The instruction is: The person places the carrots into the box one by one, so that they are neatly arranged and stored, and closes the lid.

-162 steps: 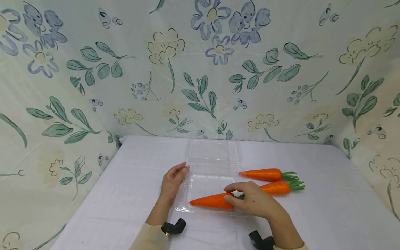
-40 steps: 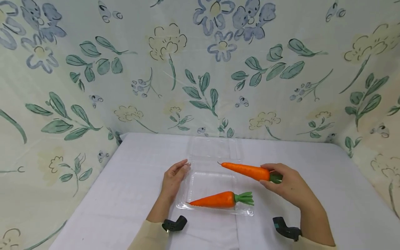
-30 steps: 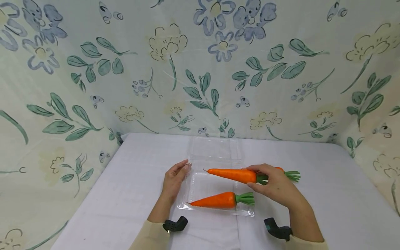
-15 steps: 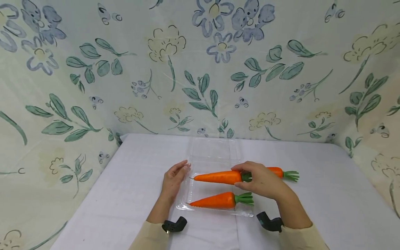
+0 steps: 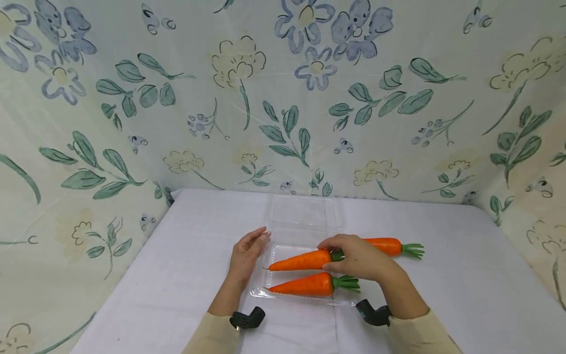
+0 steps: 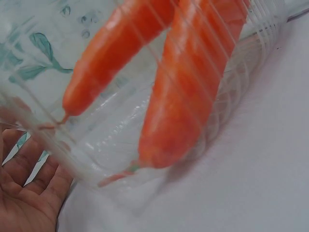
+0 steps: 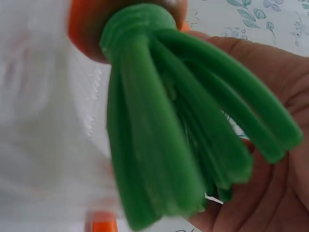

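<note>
The right hand (image 5: 360, 259) pinches the middle carrot (image 5: 296, 262) near its crown, thumb on the near side and fingers on the far side, the green stalks (image 7: 159, 121) lying close to the palm in the right wrist view. This carrot is over the base of the clear plastic clamshell container (image 5: 265, 295); whether its body touches the floor there, I cannot tell. Its long axis runs mostly left to right, the thin root tip pointing left and slightly toward the person, the crown pointing right. Just beside it, on the near side, the front carrot (image 5: 305, 284) lies in the container almost parallel, tip also to the left.

The left hand (image 5: 247, 253) is at the container's left edge with its fingers loosely extended, seemingly steadying the plastic rather than gripping it. The lid (image 5: 305, 212) lies folded back, away from the person. The back carrot (image 5: 385, 246) lies outside on the white tablecloth (image 5: 464, 285), partly behind the right hand.

The step in hand looks like setting the middle carrot down alongside the front one; the next move seems to call for settling the crown and loosening the pinch
</note>
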### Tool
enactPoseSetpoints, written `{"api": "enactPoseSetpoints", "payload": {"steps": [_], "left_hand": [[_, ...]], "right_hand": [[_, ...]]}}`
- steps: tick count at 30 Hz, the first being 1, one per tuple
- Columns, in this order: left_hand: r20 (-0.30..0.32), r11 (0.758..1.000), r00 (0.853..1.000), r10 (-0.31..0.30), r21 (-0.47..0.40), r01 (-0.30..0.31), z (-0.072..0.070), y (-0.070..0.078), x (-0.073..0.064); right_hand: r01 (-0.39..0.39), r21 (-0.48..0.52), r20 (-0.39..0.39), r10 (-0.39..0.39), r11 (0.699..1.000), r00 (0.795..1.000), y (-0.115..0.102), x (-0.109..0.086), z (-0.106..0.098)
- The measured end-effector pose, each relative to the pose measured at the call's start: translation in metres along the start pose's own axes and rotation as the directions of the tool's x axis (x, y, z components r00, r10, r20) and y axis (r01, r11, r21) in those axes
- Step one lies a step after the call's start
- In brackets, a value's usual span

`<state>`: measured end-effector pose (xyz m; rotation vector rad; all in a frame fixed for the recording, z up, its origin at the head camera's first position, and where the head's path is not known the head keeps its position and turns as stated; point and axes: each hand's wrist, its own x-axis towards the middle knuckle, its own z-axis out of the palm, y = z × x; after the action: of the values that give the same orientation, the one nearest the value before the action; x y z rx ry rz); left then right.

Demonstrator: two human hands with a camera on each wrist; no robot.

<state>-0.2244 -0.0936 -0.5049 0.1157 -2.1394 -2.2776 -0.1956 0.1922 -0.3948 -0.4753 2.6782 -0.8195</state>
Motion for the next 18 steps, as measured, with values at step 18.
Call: {"api": "enactPoseSetpoints", "payload": {"steps": [18], "left_hand": [[0.000, 0.999, 1.000, 0.010, -0.036, -0.010, 0.0017, 0.0007, -0.0002]], "right_hand": [[-0.078, -0.022, 0.048, 0.078, 0.997, 0.996, -0.0058, 0.0001, 0.0072]]}}
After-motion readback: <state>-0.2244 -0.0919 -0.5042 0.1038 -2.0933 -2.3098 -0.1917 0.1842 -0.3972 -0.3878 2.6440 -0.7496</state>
